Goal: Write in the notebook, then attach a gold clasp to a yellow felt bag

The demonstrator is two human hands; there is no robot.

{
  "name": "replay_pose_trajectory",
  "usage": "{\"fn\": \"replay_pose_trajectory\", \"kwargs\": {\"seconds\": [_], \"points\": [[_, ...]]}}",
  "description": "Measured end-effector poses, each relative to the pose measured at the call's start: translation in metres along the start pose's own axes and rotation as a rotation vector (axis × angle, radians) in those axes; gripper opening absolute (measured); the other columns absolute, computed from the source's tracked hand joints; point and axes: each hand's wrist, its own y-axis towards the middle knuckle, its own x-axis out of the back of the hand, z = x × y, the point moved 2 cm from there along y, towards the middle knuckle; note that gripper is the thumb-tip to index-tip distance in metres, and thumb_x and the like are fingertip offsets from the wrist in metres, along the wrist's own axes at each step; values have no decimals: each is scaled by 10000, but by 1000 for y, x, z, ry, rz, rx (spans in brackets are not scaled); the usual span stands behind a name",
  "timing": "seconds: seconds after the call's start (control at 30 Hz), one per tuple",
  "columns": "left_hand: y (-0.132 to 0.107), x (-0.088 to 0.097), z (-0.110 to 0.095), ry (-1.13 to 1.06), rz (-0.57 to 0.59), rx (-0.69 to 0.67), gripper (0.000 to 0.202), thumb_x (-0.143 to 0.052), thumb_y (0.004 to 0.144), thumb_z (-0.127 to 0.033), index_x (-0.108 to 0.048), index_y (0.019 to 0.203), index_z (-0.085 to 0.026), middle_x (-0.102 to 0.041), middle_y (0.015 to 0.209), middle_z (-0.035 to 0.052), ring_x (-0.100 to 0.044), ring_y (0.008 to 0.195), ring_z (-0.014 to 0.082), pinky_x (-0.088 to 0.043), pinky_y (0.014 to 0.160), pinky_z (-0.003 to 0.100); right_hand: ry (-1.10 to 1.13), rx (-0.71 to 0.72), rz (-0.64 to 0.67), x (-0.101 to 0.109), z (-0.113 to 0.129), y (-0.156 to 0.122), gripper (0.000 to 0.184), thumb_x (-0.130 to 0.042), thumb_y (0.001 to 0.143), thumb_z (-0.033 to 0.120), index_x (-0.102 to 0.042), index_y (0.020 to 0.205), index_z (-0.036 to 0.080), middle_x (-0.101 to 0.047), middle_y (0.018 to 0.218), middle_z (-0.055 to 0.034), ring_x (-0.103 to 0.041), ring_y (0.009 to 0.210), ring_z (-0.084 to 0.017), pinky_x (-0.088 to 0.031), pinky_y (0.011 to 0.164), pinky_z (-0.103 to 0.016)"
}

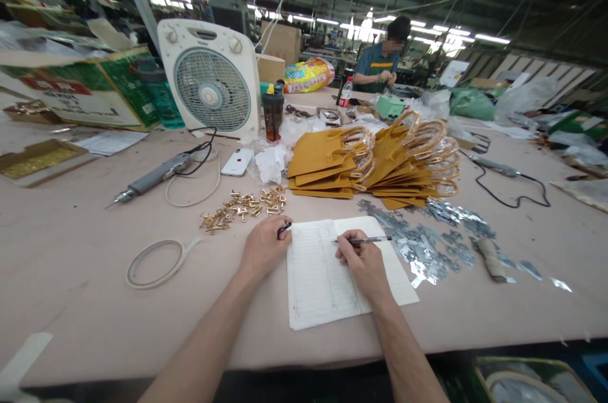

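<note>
An open lined notebook lies on the beige table in front of me. My right hand rests on its pages, closed around a pen whose tip touches the left page. My left hand sits at the notebook's left edge, fingers curled around a small black pen cap. Several gold metal fittings lie just beyond my left hand.
Yellow bags with ring handles are stacked behind the notebook. Silver metal pieces are scattered right. A tape loop, electric screwdriver, phone and white fan are left. A person works at the far end.
</note>
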Motion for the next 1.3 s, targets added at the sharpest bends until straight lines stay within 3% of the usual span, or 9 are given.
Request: {"fn": "replay_pose_trajectory", "kwargs": {"seconds": [0.23, 0.83, 1.3], "points": [[1, 2, -2, -5, 5, 1, 255, -521, 821, -151, -372, 632, -237, -765, 1099, 3, -685, 969, 211, -490, 843, 343, -78, 14, -10, -5, -2, 2, 349, -626, 949, 560, -642, 924, 213, -650, 612, 5, -605, 546, -170, -448, 537, -256], [0, 1, 2, -23, 1, 16, 299, -530, 820, -133, -336, 615, -234, -765, 1099, -8, -678, 972, 210, -480, 845, 346, -302, 101, -49, -13, -1, 6, 296, -572, 972, 503, -649, 907, 224, -691, 654, -16, -649, 586, -195, -461, 602, -281], [1, 2, 1, -26, 0, 17, 270, -523, 805, -140, -350, 621, -235, -765, 1074, -5, -679, 952, 208, -478, 830, 342, -132, 56, -105, -7, 0, 4, 300, -605, 964, 513, -649, 936, 218, -671, 638, 3, -617, 583, -179, -453, 571, -263]]}}
